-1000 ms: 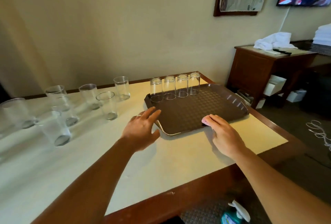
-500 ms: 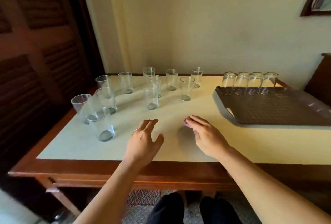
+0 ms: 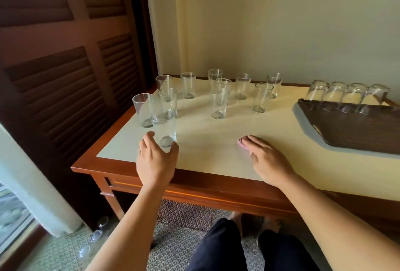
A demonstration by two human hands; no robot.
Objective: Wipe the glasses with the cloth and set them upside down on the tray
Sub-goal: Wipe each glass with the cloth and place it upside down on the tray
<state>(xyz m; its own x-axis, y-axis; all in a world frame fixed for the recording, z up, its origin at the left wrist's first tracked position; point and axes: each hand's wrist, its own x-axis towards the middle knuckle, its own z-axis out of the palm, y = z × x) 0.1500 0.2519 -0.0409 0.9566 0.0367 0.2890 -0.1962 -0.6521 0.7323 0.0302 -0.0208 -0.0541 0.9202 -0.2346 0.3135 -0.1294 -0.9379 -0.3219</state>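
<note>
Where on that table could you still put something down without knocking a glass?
The tabletop is bare between the left hand and the right hand, and on toward the tray. The tray's near part is bare too. The upright glasses crowd the far left; four upturned glasses line the tray's far edge.

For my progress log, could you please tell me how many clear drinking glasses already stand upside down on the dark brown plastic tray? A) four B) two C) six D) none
A: four clear drinking glasses stand rim-down in a row along the far edge of the dark brown plastic tray, while the other glasses remain upright on the table.
</note>
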